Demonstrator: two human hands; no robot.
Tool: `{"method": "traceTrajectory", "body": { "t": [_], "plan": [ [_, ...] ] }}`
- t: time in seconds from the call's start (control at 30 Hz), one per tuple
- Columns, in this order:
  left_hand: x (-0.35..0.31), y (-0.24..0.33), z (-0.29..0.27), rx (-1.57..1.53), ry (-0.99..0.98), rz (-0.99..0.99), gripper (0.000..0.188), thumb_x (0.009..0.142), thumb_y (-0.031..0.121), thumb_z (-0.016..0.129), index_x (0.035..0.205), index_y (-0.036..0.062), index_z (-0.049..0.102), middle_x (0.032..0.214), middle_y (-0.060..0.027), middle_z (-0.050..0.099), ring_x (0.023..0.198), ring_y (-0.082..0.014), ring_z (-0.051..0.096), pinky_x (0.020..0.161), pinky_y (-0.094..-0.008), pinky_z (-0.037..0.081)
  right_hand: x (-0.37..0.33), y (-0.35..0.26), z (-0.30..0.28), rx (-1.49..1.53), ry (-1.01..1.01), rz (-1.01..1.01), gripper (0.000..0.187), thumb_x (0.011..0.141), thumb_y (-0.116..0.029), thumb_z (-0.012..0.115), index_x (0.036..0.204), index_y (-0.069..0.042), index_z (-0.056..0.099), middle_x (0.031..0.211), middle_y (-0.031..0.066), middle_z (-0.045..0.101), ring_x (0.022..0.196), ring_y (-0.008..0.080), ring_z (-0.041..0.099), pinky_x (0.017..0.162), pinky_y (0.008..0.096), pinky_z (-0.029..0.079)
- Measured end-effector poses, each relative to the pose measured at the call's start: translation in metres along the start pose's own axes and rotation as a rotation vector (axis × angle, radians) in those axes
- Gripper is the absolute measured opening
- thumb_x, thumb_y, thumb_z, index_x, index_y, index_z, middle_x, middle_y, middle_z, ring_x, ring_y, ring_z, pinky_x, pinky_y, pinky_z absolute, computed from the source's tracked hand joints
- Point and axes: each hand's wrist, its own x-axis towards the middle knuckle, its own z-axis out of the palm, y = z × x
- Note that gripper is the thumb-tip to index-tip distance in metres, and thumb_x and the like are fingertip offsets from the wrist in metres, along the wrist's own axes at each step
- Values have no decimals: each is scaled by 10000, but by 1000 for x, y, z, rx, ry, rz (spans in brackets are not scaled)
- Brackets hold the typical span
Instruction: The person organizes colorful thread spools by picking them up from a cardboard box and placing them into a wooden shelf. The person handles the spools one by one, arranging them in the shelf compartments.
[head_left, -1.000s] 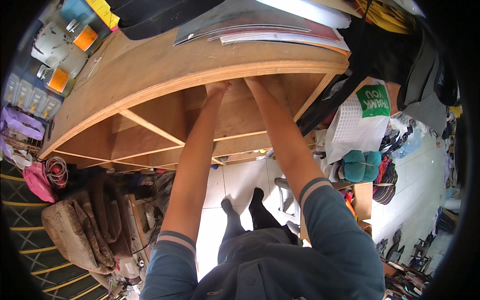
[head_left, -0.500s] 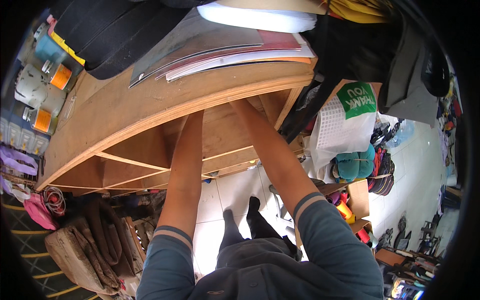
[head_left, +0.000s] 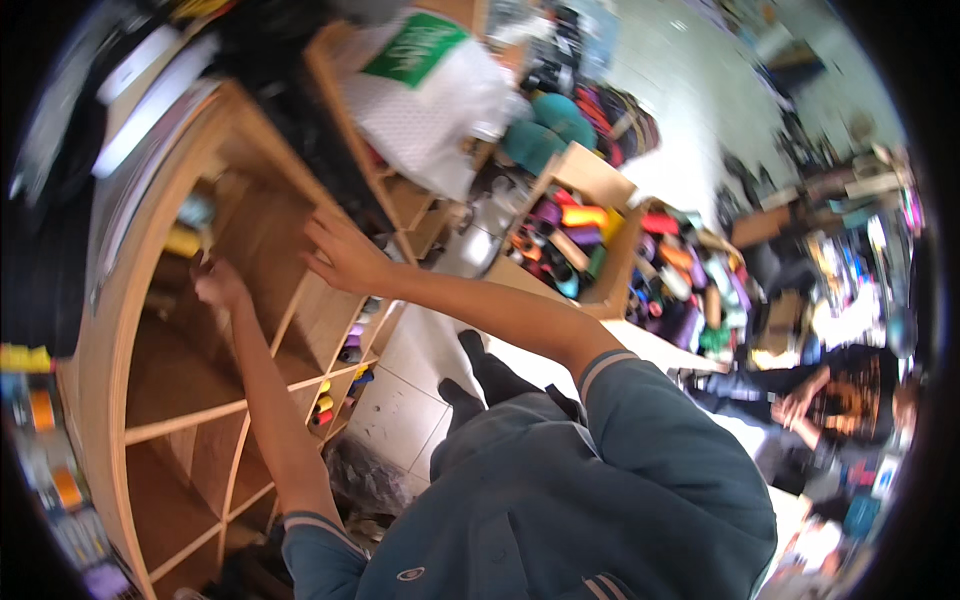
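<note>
My left hand (head_left: 222, 284) reaches into the upper compartment of a wooden shelf unit (head_left: 185, 428), its fingers curled together. Whether they hold anything is hidden. Just beyond its fingertips, inside the compartment, are a yellow spool (head_left: 183, 240) and a pale grey-blue one (head_left: 196, 211), both blurred. At the compartment's right side my right hand (head_left: 345, 258) is open, fingers spread, with nothing in it. It is close to the wooden panel there, but I cannot tell whether it touches.
Small thread spools (head_left: 323, 402) sit in lower compartments. An open cardboard box (head_left: 612, 268) of colourful spools stands to the right, more spools beside it. A white plastic bag (head_left: 410, 120) hangs beyond the shelf. Another person (head_left: 850, 400) sits at the far right. Sheets (head_left: 155, 110) lie on the unit.
The view has swung to the right, bringing the box of spools and another person into sight. Both hands, hidden inside the shelf before, now show; the right one is spread, the left curled.
</note>
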Motion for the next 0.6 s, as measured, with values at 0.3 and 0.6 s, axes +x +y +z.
{"method": "traceTrajectory", "body": {
  "t": [0.3,0.6],
  "plan": [
    [-291,115,-96,-794,-886,-259,151,921,109,545,1041,61,623,736,0,578,619,-51,502,490,-190,379,-243,64,-207,-306,250,396,166,823,-86,592,985,-48,590,939,141,572,885,336,588,756,414,487],
    [-510,270,-60,-805,-1545,558,179,880,89,594,1044,25,624,797,-104,618,717,-230,597,685,-349,486,-438,91,-373,-1305,363,1201,593,736,-202,716,1267,-149,458,1299,124,400,1151,324,414,846,481,405]
  ]
}}
